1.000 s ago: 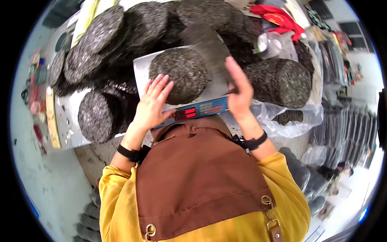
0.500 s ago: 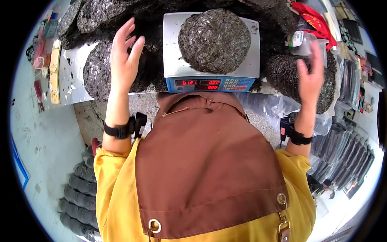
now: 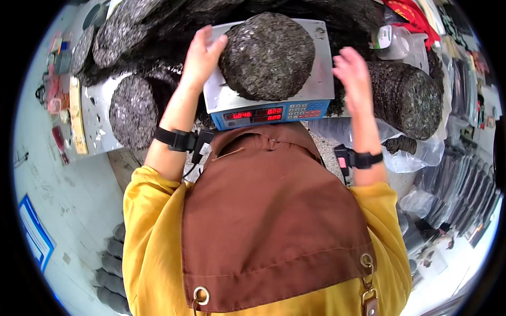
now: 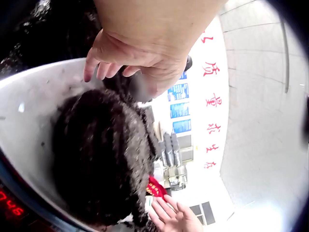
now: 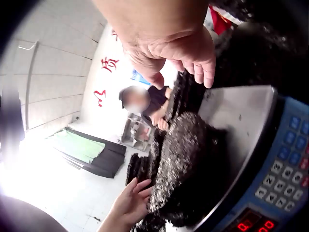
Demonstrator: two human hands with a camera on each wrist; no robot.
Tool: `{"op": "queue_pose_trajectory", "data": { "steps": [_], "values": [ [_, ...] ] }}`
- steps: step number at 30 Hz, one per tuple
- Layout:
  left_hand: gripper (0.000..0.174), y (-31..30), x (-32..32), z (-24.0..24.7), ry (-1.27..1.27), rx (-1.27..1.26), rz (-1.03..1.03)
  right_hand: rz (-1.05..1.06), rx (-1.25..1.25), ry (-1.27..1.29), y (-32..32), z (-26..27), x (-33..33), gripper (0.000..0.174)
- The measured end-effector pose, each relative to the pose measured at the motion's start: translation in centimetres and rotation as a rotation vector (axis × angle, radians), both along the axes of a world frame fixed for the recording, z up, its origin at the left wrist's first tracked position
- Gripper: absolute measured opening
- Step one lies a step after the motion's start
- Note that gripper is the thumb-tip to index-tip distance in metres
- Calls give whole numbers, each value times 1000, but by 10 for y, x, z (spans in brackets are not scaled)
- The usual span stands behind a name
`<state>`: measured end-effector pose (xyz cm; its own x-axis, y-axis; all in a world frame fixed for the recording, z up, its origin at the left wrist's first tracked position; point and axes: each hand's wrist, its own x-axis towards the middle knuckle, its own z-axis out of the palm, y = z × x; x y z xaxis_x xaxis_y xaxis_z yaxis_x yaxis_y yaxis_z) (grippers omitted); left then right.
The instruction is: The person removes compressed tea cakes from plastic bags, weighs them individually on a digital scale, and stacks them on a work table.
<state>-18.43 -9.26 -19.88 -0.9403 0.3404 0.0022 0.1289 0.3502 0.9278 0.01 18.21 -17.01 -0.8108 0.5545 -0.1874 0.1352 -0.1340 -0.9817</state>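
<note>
A thick round stack of dark dried seaweed sheets [image 3: 268, 57] sits on the metal plate of a blue digital scale [image 3: 221, 121], its red digits lit. My left hand [image 3: 203, 58] is at the stack's left side, with the thumb tip right at its edge. In the left wrist view, the left hand [image 4: 140, 53] hovers over the plate with its fingers loosely bent. To the right of the scale, my right hand [image 3: 354, 79] is raised and holds nothing. The right wrist view shows the right hand [image 5: 169, 53] with relaxed fingers, beyond the plate's corner.
More seaweed stacks lie left [image 3: 134, 113] and right [image 3: 416, 100] of the scale, with a dark heap [image 3: 142, 31] behind. A clear plastic jar [image 3: 395, 43] and a red cloth [image 3: 414, 21] lie at back right. Another person [image 5: 157, 104] is across the table.
The right hand earlier swung blurred dark sheets beside the stack, then let go. Both hands spread wide, and now have come back inward, the left to the stack's edge.
</note>
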Motion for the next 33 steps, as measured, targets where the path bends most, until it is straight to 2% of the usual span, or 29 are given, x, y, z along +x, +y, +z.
{"op": "queue_pose_trajectory", "data": {
  "steps": [2,4,6,8,10,12,13,14,16,17,18,20,22,25,26,28,29,32,33],
  "values": [
    [61,12,15,-19,-47,-190,-148,101,68,-175,-26,-22,-14,67],
    [66,17,35,-14,262,-382,-171,121,542,-175,-46,-42,-24,70],
    [70,15,37,-5,94,-411,-181,131,703,-248,-50,-34,-28,71],
    [70,16,40,10,-40,-403,-151,125,718,-252,-48,-35,-29,71],
    [73,26,47,33,312,-659,-198,121,803,-158,-45,-34,-28,70],
    [70,42,54,48,537,-556,-281,121,762,-152,-45,-35,-30,67],
    [71,51,59,47,593,-574,-419,124,728,-155,-44,-36,-30,63],
    [71,56,67,24,650,-677,-489,127,729,-149,-44,-35,-29,63],
    [74,59,76,13,675,-731,-480,144,497,-113,-40,-35,-32,51],
    [74,58,74,10,684,-734,-478,134,439,0,-36,-38,-33,38],
    [74,55,74,8,681,-694,-473,179,127,77,-30,-40,-33,30],
    [73,52,73,6,685,-651,-464,260,-20,123,-17,-34,-34,29],
    [71,51,73,5,633,-559,-445,297,-41,61,-13,-30,-39,31],
    [68,49,75,2,637,-553,-452,390,41,52,-19,-61,-54,41],
    [68,50,72,2,657,-574,-456,397,372,-25,-21,-57,-55,44],
    [64,54,73,4,677,-637,-442,321,441,-36,-35,-54,-64,41],
    [63,56,74,5,686,-670,-439,262,350,-146,-40,-56,-66,39],
    [61,60,76,6,700,-714,-427,275,370,-246,-39,-50,-67,35],
    [60,60,76,6,700,-729,-423,160,210,-53,-39,-69,-71,33]
  ]
}}
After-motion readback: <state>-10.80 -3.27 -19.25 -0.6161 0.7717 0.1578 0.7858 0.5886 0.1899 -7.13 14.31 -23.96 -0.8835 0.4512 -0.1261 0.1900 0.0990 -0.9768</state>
